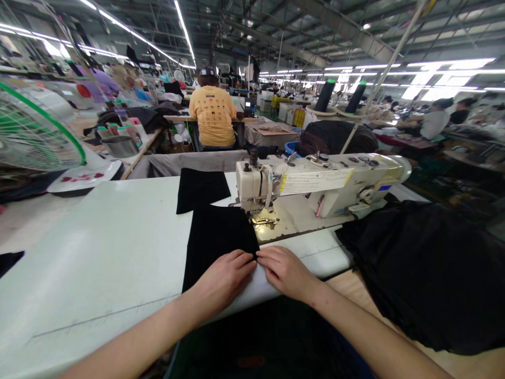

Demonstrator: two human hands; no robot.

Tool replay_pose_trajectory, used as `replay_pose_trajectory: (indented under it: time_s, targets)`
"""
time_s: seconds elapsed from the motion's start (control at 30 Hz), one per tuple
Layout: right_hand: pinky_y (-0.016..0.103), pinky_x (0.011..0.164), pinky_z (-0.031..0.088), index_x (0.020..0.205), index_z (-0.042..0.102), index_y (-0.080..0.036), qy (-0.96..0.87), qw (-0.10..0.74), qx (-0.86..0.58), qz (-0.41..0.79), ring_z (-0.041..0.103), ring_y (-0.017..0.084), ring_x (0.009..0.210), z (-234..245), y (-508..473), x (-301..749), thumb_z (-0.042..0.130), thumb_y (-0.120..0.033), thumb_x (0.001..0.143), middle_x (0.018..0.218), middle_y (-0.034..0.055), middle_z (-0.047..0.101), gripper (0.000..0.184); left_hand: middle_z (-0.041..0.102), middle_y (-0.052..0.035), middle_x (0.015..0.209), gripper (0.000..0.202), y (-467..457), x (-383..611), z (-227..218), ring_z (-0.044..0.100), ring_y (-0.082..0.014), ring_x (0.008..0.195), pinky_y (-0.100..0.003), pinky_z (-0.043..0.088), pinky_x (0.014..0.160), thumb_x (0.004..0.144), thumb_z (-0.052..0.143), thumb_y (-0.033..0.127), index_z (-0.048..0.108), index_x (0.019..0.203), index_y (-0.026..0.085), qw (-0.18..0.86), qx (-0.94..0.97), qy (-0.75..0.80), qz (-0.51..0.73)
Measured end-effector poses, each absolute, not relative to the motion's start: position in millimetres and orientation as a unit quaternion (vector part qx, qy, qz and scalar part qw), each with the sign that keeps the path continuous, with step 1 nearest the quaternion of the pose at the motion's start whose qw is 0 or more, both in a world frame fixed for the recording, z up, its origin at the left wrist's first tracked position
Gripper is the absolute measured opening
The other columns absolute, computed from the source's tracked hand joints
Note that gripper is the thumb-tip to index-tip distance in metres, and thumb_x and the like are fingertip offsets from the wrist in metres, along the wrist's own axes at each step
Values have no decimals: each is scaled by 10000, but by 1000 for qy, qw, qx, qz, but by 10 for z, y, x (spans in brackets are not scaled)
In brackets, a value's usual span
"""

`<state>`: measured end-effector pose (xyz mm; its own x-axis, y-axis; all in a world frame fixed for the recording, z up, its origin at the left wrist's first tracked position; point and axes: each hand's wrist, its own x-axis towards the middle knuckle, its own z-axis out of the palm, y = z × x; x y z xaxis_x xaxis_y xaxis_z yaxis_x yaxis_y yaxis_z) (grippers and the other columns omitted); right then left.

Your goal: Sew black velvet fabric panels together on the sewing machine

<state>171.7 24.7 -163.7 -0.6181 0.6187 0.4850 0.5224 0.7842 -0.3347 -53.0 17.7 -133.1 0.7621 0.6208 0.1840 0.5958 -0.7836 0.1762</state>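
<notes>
A black fabric piece (216,237) lies flat on the pale table, its right edge running up to the needle area of a white sewing machine (307,181). At its near right corner, my left hand (232,271) pinches the cloth edge with fingers pressed together. My right hand (282,268) meets it there, fingertips closed on the same corner. Both hands are just in front of the machine's lit metal bed (290,218). Beyond this piece lies a second black fabric piece (201,188), its lower edge close to the first.
A heap of black fabric (430,273) covers the right side. A green-rimmed fan (39,129) stands at left, near a metal pot (120,146). Thread cones (325,95) rise behind the machine. A person in a yellow shirt (213,113) sits ahead, facing away.
</notes>
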Motion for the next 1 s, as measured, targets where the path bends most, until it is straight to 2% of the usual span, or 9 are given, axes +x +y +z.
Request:
replay_pose_trajectory:
  time_s: [0.27, 0.47, 0.63, 0.73, 0.83, 0.93, 1.0]
  targets:
    - [406, 921, 511, 1045, 734, -201, -888, 270, -371, 29, 583, 242, 1063, -1590, 718, 1573, 593, -88, 875, 1074, 90, 670, 248, 676, -108, 1184, 270, 640, -611, -1238, 617, -252, 1105, -405, 546, 949, 968, 505, 224, 676, 1172, 177, 69, 926, 342, 140]
    - [411, 857, 513, 1035, 735, -192, -872, 265, -411, 18, 581, 257, 1003, -1566, 988, 1455, 589, -105, 892, 975, 91, 659, 222, 682, -113, 1177, 265, 1022, -667, -1249, 624, -251, 1111, -406, 520, 995, 958, 505, 221, 703, 1126, 169, 59, 920, 358, 147]
    - [423, 909, 518, 1093, 697, -193, -862, 288, -415, 26, 599, 253, 1037, -1477, 768, 1477, 572, -94, 892, 1066, 90, 675, 256, 660, -119, 1257, 316, 1199, -714, -1356, 595, -246, 1184, -412, 476, 1059, 977, 470, 287, 655, 1205, 171, 45, 907, 391, 152]
    - [421, 949, 517, 1175, 648, -217, -845, 348, -406, 20, 614, 244, 1071, -1304, 471, 1690, 537, -138, 928, 1132, 88, 674, 283, 580, -165, 1393, 424, 1205, -740, -1469, 524, -281, 1304, -484, 409, 1118, 991, 434, 335, 549, 1349, 138, 32, 888, 431, 158]
    - [430, 955, 517, 1197, 619, -228, -806, 390, -439, -77, 645, 247, 1051, -1013, 180, 2214, 493, -186, 958, 1131, 100, 683, 273, 499, -187, 1489, 535, 1199, -769, -1535, 431, -330, 1400, -541, 342, 1151, 986, 445, 418, 470, 1431, 121, 27, 876, 458, 149]
    - [496, 914, 519, 1091, 653, -261, -704, 369, -565, -223, 674, 312, 992, -760, -69, 3078, 511, -311, 925, 1093, 128, 700, 224, 488, -129, 1518, 541, 1237, -853, -1518, 407, -319, 1423, -528, 317, 1166, 979, 447, 488, 489, 1432, 196, 26, 874, 466, 138]
    - [525, 725, 526, 911, 666, -326, -630, 312, -667, -248, 697, 357, 852, -739, -207, 3736, 522, -393, 875, 972, 168, 719, 164, 497, -115, 1514, 521, 1284, -954, -1482, 421, -324, 1414, -538, 324, 1157, 983, 434, 494, 507, 1422, 223, 20, 867, 479, 135]
